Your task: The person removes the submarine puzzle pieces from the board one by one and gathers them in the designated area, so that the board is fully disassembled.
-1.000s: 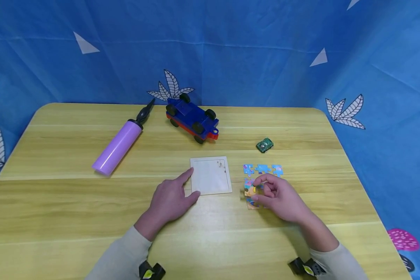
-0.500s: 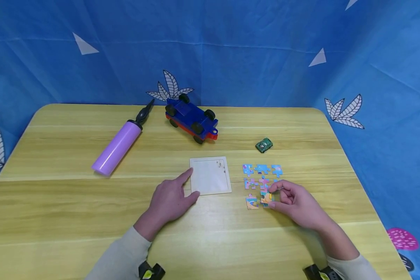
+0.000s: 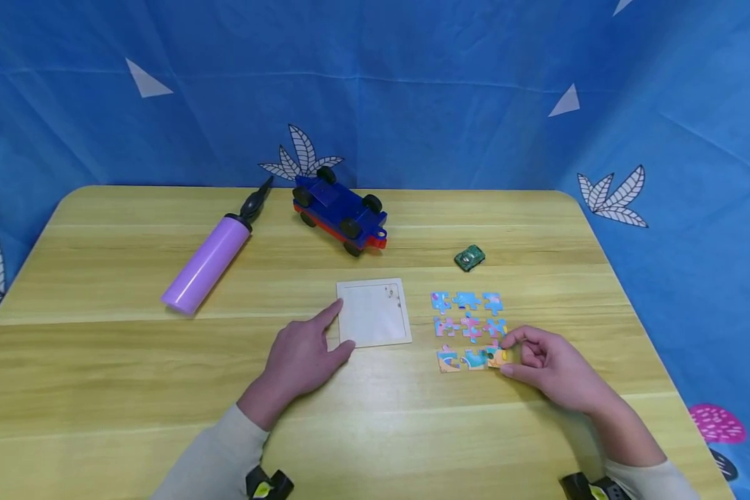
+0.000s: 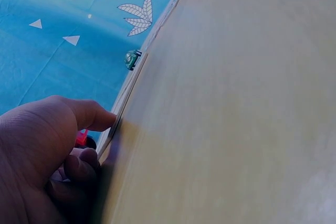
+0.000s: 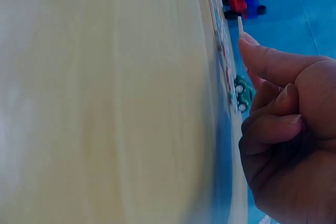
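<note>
My right hand [image 3: 553,367] pinches a jigsaw piece [image 3: 496,357] with orange and yellow print between thumb and index finger. In the right wrist view the piece [image 5: 240,26] shows as a thin pale edge standing off the tabletop. In the head view it overlaps the right side of a blue jigsaw piece [image 3: 473,360] in the bottom row. Other jigsaw pieces [image 3: 467,301] lie in rows above it. My left hand [image 3: 302,357] rests beside the white square puzzle board [image 3: 373,316], index fingertip and thumb tip spread along its left edge.
A small green toy car [image 3: 470,257] stands behind the pieces. Farther back lies a blue and red toy vehicle [image 3: 340,210], wheels showing. A purple hand pump [image 3: 207,264] is on the left. The wooden table [image 3: 100,361] ends at a blue cloth backdrop [image 3: 412,104].
My right hand has moved right with the pinched jigsaw piece, from the left column to the right end of the bottom row. The left hand has stayed at the board.
</note>
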### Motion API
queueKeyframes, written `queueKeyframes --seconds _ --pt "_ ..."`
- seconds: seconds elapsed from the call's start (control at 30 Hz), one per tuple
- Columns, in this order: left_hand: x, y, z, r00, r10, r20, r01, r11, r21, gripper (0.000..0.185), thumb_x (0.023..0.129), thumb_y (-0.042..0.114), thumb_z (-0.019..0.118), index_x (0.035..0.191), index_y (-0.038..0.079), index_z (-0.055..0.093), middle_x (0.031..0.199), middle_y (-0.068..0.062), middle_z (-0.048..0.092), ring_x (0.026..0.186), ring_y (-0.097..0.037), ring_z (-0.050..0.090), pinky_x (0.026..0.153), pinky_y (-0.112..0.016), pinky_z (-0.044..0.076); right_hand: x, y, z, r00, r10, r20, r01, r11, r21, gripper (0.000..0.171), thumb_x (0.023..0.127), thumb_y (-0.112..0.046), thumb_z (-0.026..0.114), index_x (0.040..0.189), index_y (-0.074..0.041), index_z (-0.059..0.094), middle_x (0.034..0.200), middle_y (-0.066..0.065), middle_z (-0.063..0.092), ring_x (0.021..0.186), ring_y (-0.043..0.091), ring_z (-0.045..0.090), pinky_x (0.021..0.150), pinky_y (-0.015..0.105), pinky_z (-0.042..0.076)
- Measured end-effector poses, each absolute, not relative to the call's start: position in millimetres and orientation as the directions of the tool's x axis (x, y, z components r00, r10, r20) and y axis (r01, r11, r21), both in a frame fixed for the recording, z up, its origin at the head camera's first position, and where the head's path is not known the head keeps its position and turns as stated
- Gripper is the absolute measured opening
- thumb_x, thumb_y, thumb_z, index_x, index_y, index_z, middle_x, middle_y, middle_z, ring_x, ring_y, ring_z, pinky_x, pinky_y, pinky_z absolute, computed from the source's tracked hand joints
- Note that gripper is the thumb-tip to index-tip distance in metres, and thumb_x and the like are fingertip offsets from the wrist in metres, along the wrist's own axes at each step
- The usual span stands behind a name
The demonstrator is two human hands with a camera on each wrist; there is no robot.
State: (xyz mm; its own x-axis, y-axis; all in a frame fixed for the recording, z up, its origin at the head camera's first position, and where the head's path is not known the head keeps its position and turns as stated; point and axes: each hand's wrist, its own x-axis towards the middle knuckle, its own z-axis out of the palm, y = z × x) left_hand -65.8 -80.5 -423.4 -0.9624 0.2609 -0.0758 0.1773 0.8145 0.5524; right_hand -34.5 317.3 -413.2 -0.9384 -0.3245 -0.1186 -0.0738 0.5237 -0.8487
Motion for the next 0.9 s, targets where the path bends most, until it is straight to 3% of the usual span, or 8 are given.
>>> queueKeyframes --seconds 0.2,0.9 --pt "-66.6 -80.3 -422.7 -0.961 0.262 -0.088 0.171 0.814 0.556 0.070 0.090 0.043 0.070 0.149 0.013 0.049 0.050 0.005 0.041 0.044 -0.014 0.035 0.047 -0.033 0.030 -35.1 327.6 -414.0 -0.936 -0.324 -0.140 -0.062 0.541 -0.839 0.023 0.089 -0.008 0.077 0.107 -0.005 0.063 0.063 -0.003 0.033 0.051 0.011 0.032 0.057 0.030 0.038" --pt "-66.2 -79.9 -421.2 -0.958 0.255 -0.129 0.147 0.827 0.543 0.071 0.090 0.045 0.070 0.151 0.016 0.048 0.049 0.004 0.041 0.044 -0.015 0.036 0.047 -0.033 0.030 -39.0 331.0 -413.8 -0.925 -0.316 -0.212 -0.032 0.618 -0.785 0.024 0.089 -0.013 0.077 0.107 -0.005 0.064 0.065 -0.005 0.035 0.054 0.009 0.033 0.063 0.029 0.038"
